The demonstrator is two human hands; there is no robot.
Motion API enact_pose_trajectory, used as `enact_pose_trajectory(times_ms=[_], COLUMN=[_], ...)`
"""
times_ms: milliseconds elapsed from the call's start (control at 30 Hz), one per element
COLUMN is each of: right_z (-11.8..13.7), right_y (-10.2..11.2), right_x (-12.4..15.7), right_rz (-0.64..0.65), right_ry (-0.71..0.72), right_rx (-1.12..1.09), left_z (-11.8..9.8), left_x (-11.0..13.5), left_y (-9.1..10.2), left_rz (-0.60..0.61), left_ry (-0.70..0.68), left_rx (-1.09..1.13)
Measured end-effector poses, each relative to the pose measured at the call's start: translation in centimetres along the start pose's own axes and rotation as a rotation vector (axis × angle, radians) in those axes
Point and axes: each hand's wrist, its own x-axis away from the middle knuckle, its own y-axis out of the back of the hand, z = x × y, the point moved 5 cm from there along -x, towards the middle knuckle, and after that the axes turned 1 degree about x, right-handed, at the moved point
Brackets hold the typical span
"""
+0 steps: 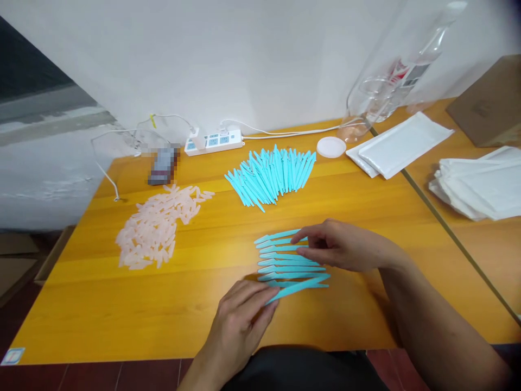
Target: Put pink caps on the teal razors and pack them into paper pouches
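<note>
Several flat turquoise plastic sticks [287, 262] lie side by side in a neat row on the yellow wooden table [211, 304]. My right hand [345, 247] rests over the right ends of the upper sticks, fingers extended and touching them. My left hand [240, 315] is at the near end of the row, its fingertips pinched on the lowest stick [299, 287], which lies tilted. Farther back sits a fanned pile of the same turquoise sticks [271, 175]. To the left lies a heap of small translucent pink caps [157, 228].
A white power strip [214, 141] with cables lies by the wall, beside a blurred dark object [163, 165]. A white lid [331, 146], clear bottles [382, 92], white flat packets [401, 142], stacked white sheets [482, 187] and a cardboard box [492, 103] stand at the right.
</note>
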Motion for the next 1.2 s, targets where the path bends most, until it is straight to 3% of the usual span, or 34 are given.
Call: enact_pose_trajectory(times_ms=[100,167,233,333,500,567,833,1200], right_z=[-1.4,-2.5,-3.5,-4.5,-4.9,-4.9,-5.0,-4.3], right_y=[2.0,3.1,3.4,3.0,1.5,1.0,1.0,-0.8], right_x=[0.4,0.6,0.6,0.2,-0.7,-1.0,-1.0,-0.9], right_rz=[-0.159,-0.27,-0.3,-0.295,-0.224,-0.191,-0.227,-0.095], right_ry=[-0.075,-0.121,-0.145,-0.135,-0.062,-0.051,-0.068,-0.191], right_rx=[0.074,0.144,0.212,0.296,0.349,0.346,0.336,0.397], left_z=[0.1,0.5,1.1,2.6,5.4,6.1,6.8,5.9], left_x=[0.5,0.4,-0.2,-2.0,-4.8,-5.1,-5.0,-2.3], left_y=[-0.5,-0.3,0.4,1.8,2.1,1.9,1.8,1.6], left_rz=[0.066,0.049,0.006,0.004,0.232,0.271,0.253,0.382], left_ry=[-0.066,-0.083,-0.092,-0.107,-0.225,-0.264,-0.254,-0.336], left_rx=[-0.154,-0.243,-0.28,-0.349,-0.539,-0.569,-0.589,-0.543])
